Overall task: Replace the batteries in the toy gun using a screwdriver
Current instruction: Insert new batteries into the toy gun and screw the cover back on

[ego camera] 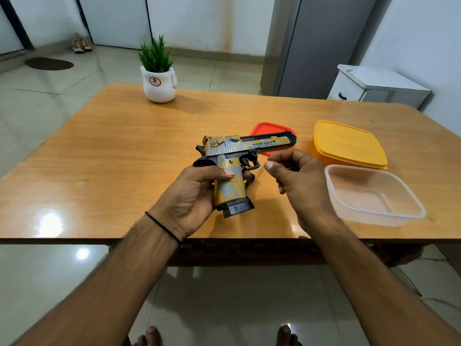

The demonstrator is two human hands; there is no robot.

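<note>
A yellow, silver and black toy gun [239, 156] is held above the wooden table [129, 156], barrel pointing right. My left hand [192, 196] grips its handle, thumb pressed across the grip's side. My right hand [296, 181] pinches a thin screwdriver [259, 169] just right of the trigger guard; only a short length of its metal shaft shows, slanting down-left toward the grip. Its handle is hidden inside my fingers. No batteries are in view.
A clear plastic container [374, 196] sits open at the right front. Behind it is a yellow lidded box [349, 146], and a red lid [264, 129] lies behind the gun barrel. A white potted plant [159, 83] stands at the table's far side.
</note>
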